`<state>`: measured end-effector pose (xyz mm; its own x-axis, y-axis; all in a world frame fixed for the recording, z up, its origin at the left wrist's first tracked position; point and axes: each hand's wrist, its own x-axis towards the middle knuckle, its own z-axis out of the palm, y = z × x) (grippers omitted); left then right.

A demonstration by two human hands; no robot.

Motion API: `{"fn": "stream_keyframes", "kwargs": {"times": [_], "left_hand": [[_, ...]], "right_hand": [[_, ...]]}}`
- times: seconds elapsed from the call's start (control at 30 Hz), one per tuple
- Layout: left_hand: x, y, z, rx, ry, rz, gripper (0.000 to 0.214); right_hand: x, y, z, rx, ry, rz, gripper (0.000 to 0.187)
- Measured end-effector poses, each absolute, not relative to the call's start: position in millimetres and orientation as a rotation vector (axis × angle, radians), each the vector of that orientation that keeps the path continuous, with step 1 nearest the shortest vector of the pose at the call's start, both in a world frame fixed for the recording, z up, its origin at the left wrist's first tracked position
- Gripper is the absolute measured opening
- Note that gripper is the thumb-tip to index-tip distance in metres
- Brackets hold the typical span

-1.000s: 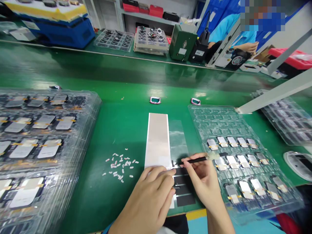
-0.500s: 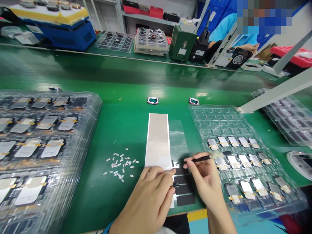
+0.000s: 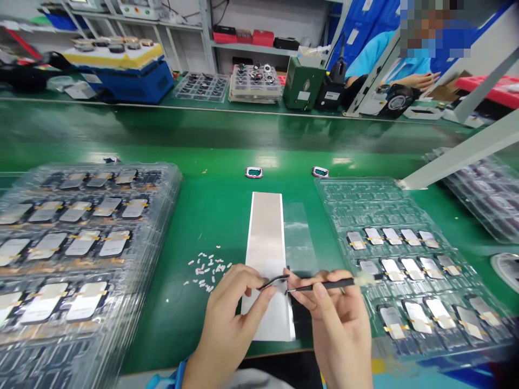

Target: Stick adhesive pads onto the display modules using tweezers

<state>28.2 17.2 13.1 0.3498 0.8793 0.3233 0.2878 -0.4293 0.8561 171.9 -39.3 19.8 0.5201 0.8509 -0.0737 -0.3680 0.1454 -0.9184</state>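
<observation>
left hand point(image 3: 231, 319): narrow pinch on a thin curved black piece point(image 3: 275, 281) | right hand point(image 3: 336, 319): narrow grip on a slim black tool point(image 3: 324, 284), its tip pointing left, almost touching that piece | pale metallic strip point(image 3: 267, 237): under the left hand, nearer it, long axis running straight ahead, right hand just past its right edge | clear plastic tray of parts point(image 3: 336, 189): just right, beyond the right hand

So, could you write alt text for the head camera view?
Over a pale strip on a green bench, the left hand holds a thin dark piece and the right hand a black tool. Clear plastic trays flank them.
</observation>
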Motion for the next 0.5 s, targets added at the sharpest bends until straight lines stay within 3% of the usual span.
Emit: {"fn": "stream_keyframes", "kwargs": {"times": [0.23, 0.37, 0.5], "left_hand": [[30.2, 18.1, 23.7, 1.987, 0.991, 0.900, 0.008], [32.1, 20.9, 26.6, 1.974, 0.908, 0.765, 0.037], [31.4, 23.8, 21.4, 1.977, 0.949, 0.720, 0.047]], "right_hand": [[161.1, -39.7, 32.9, -1.067, -0.783, 0.683, 0.013], [151.5, -35.6, 33.7, -1.079, -0.847, 0.596, 0.019], [145.9, -28.1, 30.1, -1.091, -0.903, 0.542, 0.021]]}}
